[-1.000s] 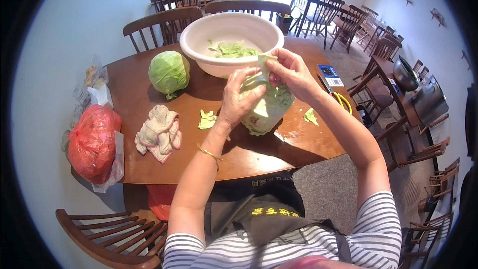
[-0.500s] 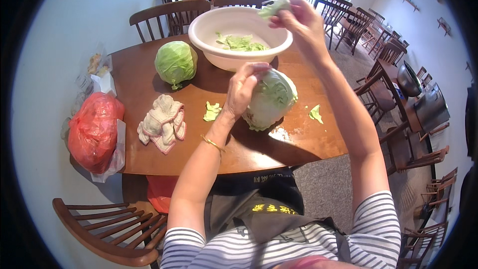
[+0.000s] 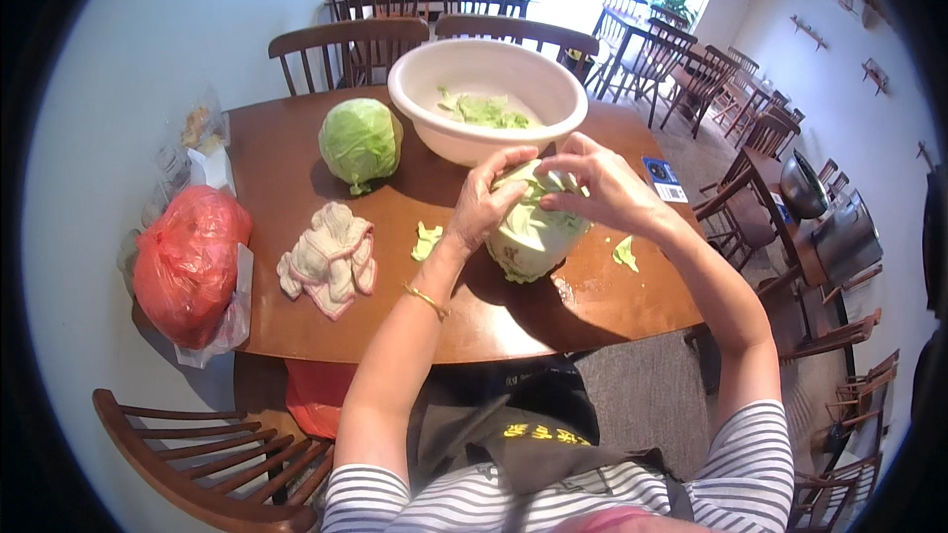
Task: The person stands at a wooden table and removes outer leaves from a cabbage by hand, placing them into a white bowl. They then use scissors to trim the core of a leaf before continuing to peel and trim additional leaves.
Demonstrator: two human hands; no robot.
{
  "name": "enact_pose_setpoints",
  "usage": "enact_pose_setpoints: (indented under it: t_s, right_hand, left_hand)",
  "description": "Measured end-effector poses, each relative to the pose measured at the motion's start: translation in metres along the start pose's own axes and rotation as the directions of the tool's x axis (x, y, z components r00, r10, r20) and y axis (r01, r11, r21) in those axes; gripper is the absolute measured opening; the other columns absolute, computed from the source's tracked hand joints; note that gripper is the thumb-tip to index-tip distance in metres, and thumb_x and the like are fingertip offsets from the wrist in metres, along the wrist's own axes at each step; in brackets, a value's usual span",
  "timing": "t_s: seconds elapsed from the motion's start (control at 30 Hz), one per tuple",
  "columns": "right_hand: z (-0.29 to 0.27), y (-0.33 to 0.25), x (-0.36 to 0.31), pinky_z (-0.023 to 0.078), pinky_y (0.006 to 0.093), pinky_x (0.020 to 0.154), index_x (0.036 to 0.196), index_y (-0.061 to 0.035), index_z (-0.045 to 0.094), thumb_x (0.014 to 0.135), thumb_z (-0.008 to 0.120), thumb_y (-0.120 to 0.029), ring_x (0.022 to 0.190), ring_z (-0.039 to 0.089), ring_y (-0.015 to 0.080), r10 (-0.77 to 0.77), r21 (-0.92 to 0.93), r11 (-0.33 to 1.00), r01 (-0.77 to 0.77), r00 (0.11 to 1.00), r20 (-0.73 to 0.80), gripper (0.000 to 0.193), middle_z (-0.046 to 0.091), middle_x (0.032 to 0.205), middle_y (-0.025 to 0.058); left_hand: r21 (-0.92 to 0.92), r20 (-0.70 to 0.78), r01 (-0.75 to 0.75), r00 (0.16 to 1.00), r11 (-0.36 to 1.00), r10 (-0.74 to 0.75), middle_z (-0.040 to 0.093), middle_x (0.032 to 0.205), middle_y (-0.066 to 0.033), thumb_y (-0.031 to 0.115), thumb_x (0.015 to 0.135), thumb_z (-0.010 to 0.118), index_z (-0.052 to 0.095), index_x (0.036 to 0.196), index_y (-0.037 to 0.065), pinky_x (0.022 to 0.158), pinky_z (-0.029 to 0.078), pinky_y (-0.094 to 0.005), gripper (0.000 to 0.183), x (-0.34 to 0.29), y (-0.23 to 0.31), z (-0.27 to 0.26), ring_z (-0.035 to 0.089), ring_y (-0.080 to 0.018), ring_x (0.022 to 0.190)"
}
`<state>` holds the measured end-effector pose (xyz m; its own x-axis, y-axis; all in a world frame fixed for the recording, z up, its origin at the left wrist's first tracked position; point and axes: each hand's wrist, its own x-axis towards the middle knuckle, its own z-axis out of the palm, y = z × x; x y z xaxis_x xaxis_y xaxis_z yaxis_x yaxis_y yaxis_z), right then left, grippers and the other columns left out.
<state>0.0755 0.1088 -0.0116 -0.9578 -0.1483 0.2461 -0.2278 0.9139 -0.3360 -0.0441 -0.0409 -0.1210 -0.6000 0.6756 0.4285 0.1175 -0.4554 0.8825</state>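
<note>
A pale green cabbage (image 3: 533,245) is tilted over the brown table in front of me. My left hand (image 3: 484,202) is closed round its left side, thumb across the upper leaves. My right hand (image 3: 614,188) curls its fingers and thumb on a loose outer leaf at the top of this cabbage; the exact grip is partly hidden. Just beyond stands a wide white plastic basin (image 3: 420,104) holding torn green leaf pieces (image 3: 486,111). A second whole cabbage (image 3: 360,143) rests left of the basin. Small leaf scraps (image 3: 427,241) lie on either side of my hands.
A crumpled cloth (image 3: 331,259) with a pink edge lies on the table (image 3: 395,331), left of me. At the left edge sits a full red plastic bag (image 3: 193,266). A blue-and-white card (image 3: 664,180) is at the right edge. Wooden chairs (image 3: 222,464) stand around.
My right hand has come down from above the basin to the cabbage, and the leaf piece it held is no longer seen in it. The view has shifted slightly.
</note>
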Motion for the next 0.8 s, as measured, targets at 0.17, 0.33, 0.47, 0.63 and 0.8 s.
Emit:
enact_pose_setpoints:
  t_s: [0.17, 0.33, 0.47, 0.63, 0.8]
  right_hand:
    - [-0.002, -0.015, -0.005, 0.054, 0.0420, 0.078, 0.093, -0.0066, 0.068, 0.085, 0.066, -0.015, 0.093, 0.060, 0.0291, -0.159, -0.331, 0.933, 0.142, 0.987, -0.026, 0.011, 0.059, 0.096, 0.0107]
    - [0.009, -0.004, -0.007, 0.052, 0.0386, 0.074, 0.106, -0.0102, 0.069, 0.087, 0.068, -0.017, 0.086, 0.056, 0.0255, -0.258, -0.427, 0.882, 0.197, 0.962, -0.090, 0.021, 0.055, 0.087, 0.0066]
    - [0.012, 0.004, -0.011, 0.052, 0.0378, 0.072, 0.104, -0.0097, 0.070, 0.086, 0.069, -0.016, 0.084, 0.057, 0.0247, -0.285, -0.400, 0.892, 0.208, 0.948, -0.143, 0.020, 0.058, 0.089, 0.0062]
    - [0.009, 0.010, -0.020, 0.054, 0.0366, 0.069, 0.096, -0.0082, 0.067, 0.081, 0.065, -0.007, 0.085, 0.061, 0.0256, -0.314, -0.311, 0.920, 0.238, 0.923, -0.222, 0.015, 0.060, 0.091, 0.0058]
    - [0.007, 0.003, -0.027, 0.054, 0.0373, 0.068, 0.089, -0.0033, 0.067, 0.082, 0.067, -0.004, 0.082, 0.064, 0.0289, -0.283, -0.191, 0.952, 0.238, 0.921, -0.268, 0.007, 0.061, 0.088, 0.0095]
  left_hand:
    - [0.130, -0.042, -0.094, 0.994, 0.987, 0.101, 0.063, 0.120, -0.0097, 0.010, 0.088, 0.063, 0.069, 0.115, 0.005, 0.099, 0.045, -0.0323, 0.029, 0.003, -0.003, -0.001, 0.059, -0.0193, 0.113]
    - [0.118, -0.087, -0.107, 0.989, 0.987, 0.118, 0.062, 0.121, -0.0099, 0.013, 0.088, 0.069, 0.072, 0.109, 0.006, 0.099, 0.045, -0.0336, 0.023, 0.002, -0.010, 0.001, 0.059, -0.0194, 0.114]
    - [0.143, -0.119, -0.134, 0.981, 0.981, 0.152, 0.064, 0.117, -0.0096, 0.014, 0.087, 0.071, 0.072, 0.108, 0.006, 0.098, 0.046, -0.0335, 0.023, 0.003, -0.015, 0.002, 0.060, -0.0197, 0.110]
    - [0.199, -0.103, -0.211, 0.967, 0.957, 0.235, 0.064, 0.114, -0.0093, 0.014, 0.086, 0.072, 0.072, 0.105, 0.006, 0.096, 0.047, -0.0339, 0.021, 0.002, -0.012, 0.011, 0.061, -0.0200, 0.108]
    - [0.255, -0.068, -0.214, 0.969, 0.943, 0.239, 0.064, 0.113, -0.0096, 0.014, 0.086, 0.071, 0.071, 0.105, 0.007, 0.097, 0.046, -0.0348, 0.020, -0.001, -0.004, 0.016, 0.060, -0.0220, 0.109]
